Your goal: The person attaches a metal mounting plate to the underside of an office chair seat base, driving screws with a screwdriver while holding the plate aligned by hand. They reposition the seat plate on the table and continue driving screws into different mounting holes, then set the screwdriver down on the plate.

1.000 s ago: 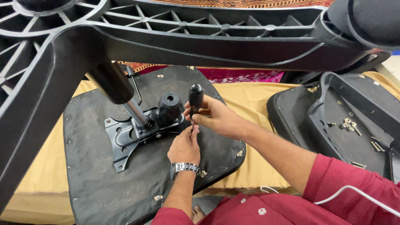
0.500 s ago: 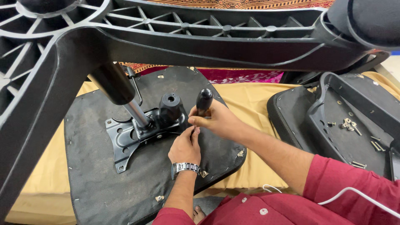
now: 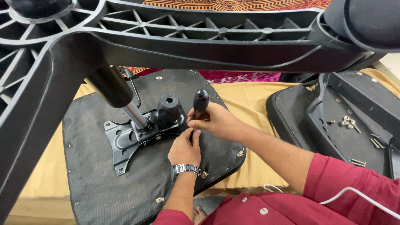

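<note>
While your right hand (image 3: pixel 216 121) grips the black handle (image 3: pixel 201 101) upright on the seat bottom (image 3: pixel 96 183), your left hand's (image 3: pixel 184 149) fingers pinch its tip, so you seem to be tightening a screw, keeping it straight.

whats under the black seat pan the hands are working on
A mustard-yellow cloth shows around the seat pan. What lies directly beneath the pan, and under the cloth, is covered.

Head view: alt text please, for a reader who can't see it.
Right hand grips a black screwdriver handle upright beside the metal mechanism plate on an upturned chair seat; left hand steadies its lower end. A black star base fills the top, and loose bolts lie on the backrest at right.
</note>
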